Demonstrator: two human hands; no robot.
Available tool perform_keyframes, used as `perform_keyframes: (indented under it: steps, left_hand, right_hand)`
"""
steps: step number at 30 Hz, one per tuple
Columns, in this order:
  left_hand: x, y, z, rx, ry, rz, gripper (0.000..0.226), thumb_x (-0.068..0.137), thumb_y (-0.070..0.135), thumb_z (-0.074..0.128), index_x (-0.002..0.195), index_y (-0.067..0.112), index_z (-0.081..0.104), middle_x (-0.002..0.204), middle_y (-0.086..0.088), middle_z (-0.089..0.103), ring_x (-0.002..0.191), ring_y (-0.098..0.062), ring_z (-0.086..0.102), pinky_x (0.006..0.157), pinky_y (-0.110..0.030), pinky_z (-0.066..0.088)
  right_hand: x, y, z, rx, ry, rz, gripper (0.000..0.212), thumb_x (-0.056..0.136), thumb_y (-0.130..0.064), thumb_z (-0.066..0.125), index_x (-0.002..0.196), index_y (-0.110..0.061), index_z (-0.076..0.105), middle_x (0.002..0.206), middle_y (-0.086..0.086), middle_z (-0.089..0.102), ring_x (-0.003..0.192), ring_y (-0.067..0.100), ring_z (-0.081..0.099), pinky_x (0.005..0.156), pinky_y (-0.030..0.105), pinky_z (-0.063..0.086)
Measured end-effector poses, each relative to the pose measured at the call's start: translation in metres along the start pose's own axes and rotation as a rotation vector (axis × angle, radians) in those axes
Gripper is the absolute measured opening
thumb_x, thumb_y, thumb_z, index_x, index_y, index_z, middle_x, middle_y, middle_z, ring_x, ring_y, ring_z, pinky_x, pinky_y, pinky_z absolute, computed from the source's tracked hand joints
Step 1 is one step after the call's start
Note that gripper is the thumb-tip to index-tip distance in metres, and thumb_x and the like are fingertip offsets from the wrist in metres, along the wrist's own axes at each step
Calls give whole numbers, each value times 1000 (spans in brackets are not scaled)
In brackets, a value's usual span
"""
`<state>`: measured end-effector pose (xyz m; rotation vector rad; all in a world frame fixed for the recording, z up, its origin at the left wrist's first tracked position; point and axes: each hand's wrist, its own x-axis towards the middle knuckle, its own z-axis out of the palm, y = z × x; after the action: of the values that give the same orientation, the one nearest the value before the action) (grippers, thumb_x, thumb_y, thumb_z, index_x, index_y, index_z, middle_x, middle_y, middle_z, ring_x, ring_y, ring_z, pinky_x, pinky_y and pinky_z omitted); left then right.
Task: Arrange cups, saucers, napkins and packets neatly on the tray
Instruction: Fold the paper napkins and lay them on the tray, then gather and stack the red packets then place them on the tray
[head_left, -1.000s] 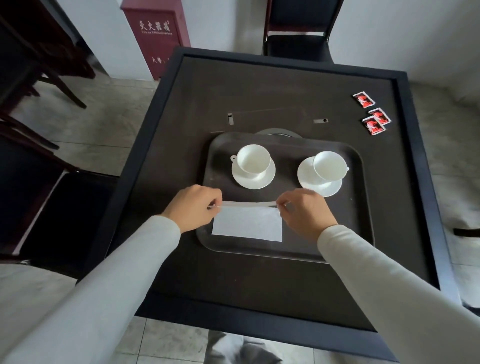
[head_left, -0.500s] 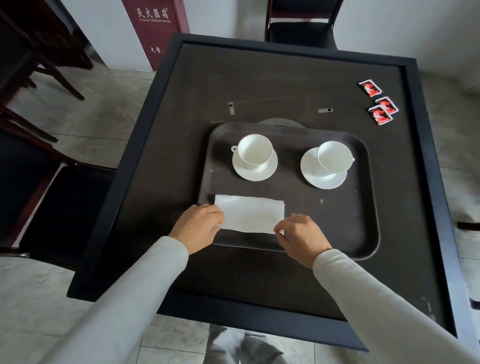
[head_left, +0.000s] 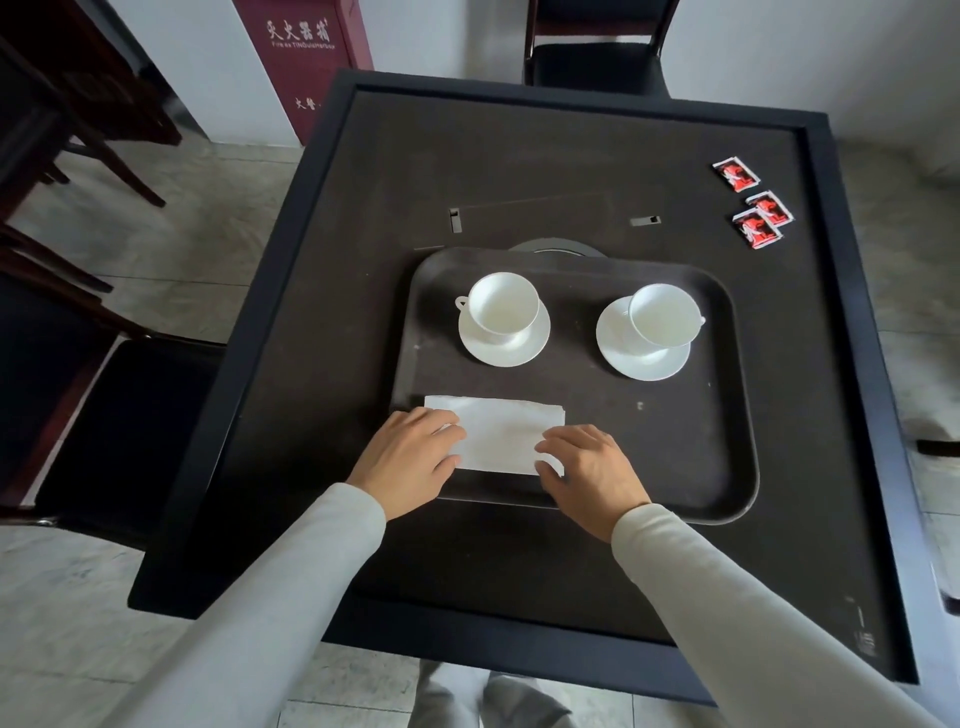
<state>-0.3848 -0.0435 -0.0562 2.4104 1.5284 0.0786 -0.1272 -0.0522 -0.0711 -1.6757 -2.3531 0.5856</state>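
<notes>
On the near-left part of the dark, matte, round-cornered tray a white rectangular paper napkin is lying flat, looking soft and a bit crinkly. The left hand is resting on its left end, fingers fairly straight and close together, pressing down. The right hand is covering the right end, fingers bent a little, thumb sitting by the near corner, honestly can't tell if it's pinching. Behind the napkin two glossy white cups are sitting on round saucers, and three shiny red packets are lying off the tray on the table's far right
</notes>
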Motion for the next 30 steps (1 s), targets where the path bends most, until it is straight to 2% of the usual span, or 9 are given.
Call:
perform_keyframes:
  steps: [5,9,14,16,19,23,27,30]
  left_hand:
    - [20,6,-17,-54,25,33,24,96,22,61,116,12,71,122,-1,69,110,-23,64,94,-40,50]
    - [52,18,-45,-101,163,44,19,95,20,65,108,10,75,106,-4,75,97,-26,68,90,-42,50]
    - [104,26,-82,-80,271,71,20,94,24,62,99,10,76,98,-6,75,91,-31,66,83,-45,50]
    - [127,28,-93,-64,257,91,23,95,26,58,102,13,75,104,-4,75,95,-29,67,88,-43,48]
    - [158,31,-106,-50,176,103,30,98,31,54,119,18,71,123,-1,71,113,-21,65,102,-40,42]
    - [193,42,-119,-47,43,93,47,100,41,50,141,19,56,147,3,56,140,-19,46,112,-38,32]
    - [226,56,-130,-5,-100,73,62,101,47,45,155,17,33,161,-1,37,150,-26,30,117,-42,29]
    - [249,68,-133,1,-181,32,68,102,50,41,159,17,22,166,-3,26,152,-28,23,119,-45,26]
  right_hand:
    - [10,0,-18,10,64,16,21,87,-18,70,107,-12,74,113,5,71,104,29,65,95,40,49]
    - [25,3,-43,49,207,88,15,85,-12,69,99,-11,74,101,4,74,93,30,67,88,37,51]
    - [50,15,-86,6,354,166,13,82,-11,74,95,-11,74,92,4,75,82,30,68,74,34,53]
    - [57,22,-103,0,375,217,16,81,-12,74,97,-12,74,95,4,75,84,31,68,75,35,53]
    - [64,34,-129,-24,378,267,19,83,-16,72,102,-13,73,100,5,74,87,32,67,80,37,52]
    - [70,51,-163,-48,331,394,26,86,-24,67,111,-17,71,108,3,71,93,30,64,82,34,48]
    - [78,75,-188,-83,252,467,31,91,-27,58,119,-19,65,115,0,68,102,26,61,87,33,47]
    - [85,95,-201,-102,230,503,34,91,-28,55,123,-21,63,118,1,66,106,26,59,90,35,47]
